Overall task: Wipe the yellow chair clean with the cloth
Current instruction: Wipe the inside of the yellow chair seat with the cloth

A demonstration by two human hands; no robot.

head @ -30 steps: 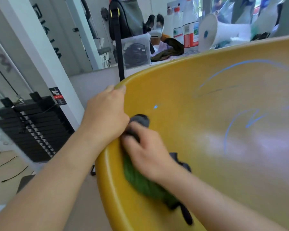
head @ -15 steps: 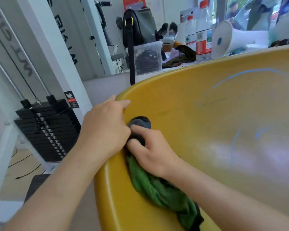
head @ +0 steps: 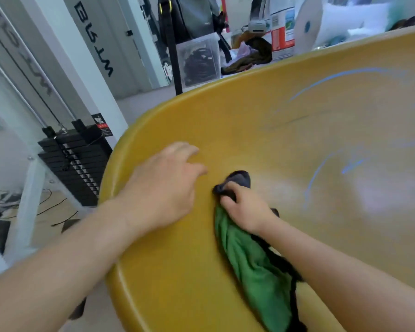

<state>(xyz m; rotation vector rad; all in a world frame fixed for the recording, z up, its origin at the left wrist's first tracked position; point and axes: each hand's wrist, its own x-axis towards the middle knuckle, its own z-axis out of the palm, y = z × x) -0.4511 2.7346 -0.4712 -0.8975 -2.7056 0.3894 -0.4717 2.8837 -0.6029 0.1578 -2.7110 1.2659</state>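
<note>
Yellow chair [head: 285,144] wipe under way.
My right hand [head: 247,209] grips the cloth [head: 256,267]; blue marks [head: 321,173] lie rightward; left hand [head: 163,188] flat, open.

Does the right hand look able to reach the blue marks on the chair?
Probably yes: the right hand grips the cloth, and only bare chair surface separates it from the blue marks.

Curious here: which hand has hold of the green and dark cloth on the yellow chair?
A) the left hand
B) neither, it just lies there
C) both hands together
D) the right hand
D: the right hand has its fingers curled round the cloth on the yellow chair, while the left hand is beside it with fingers extended, off the cloth.
</note>
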